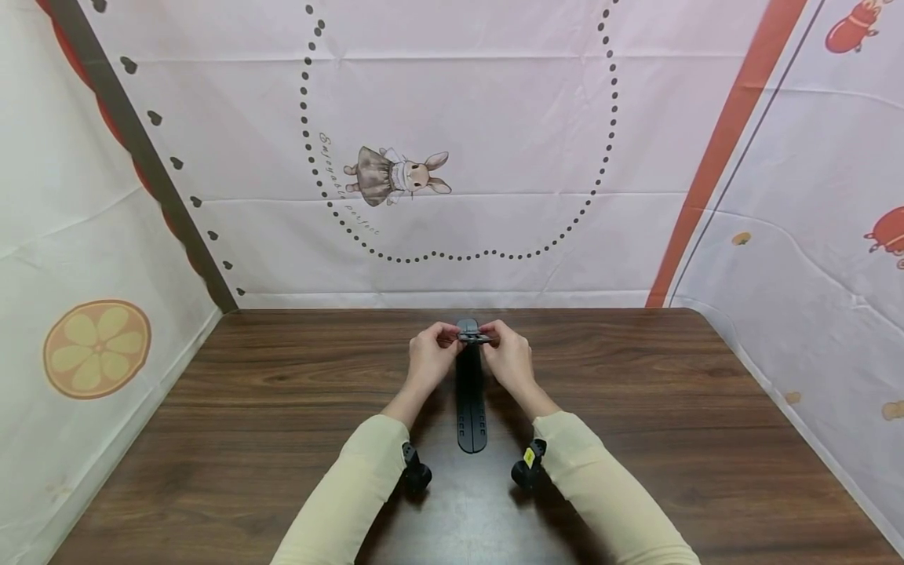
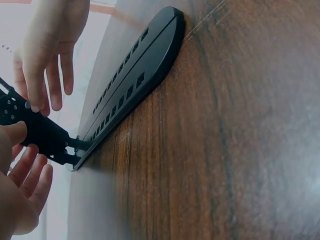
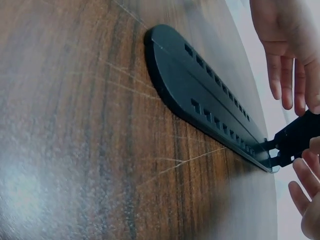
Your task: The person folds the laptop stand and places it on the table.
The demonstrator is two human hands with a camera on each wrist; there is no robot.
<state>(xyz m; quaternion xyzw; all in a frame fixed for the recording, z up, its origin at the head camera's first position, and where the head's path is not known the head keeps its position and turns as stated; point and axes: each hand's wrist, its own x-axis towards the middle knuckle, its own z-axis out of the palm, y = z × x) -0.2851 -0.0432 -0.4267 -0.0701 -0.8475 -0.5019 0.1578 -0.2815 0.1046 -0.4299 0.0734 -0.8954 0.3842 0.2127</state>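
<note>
A black folding stand [image 1: 471, 420] lies lengthwise on the table, its long base rounded at the near end and lined with two rows of small square slots. At the far end a hinged black plate [image 2: 49, 139] rises from the base. My left hand [image 1: 431, 359] pinches the left edge of this plate between thumb and fingers. Opposite it, my right hand [image 1: 510, 361] pinches the right edge. In the right wrist view, the plate [image 3: 296, 136] joins the base [image 3: 210, 95] through narrow hinge arms. The frame edges cut off part of the plate in both wrist views.
The brown wood-grain table [image 1: 297, 384] extends on both sides of the stand. A printed white cloth [image 1: 494, 157] hangs behind its far edge and along the sides. Small black cameras, one a left wrist camera [image 1: 417, 475], sit under both wrists above the table.
</note>
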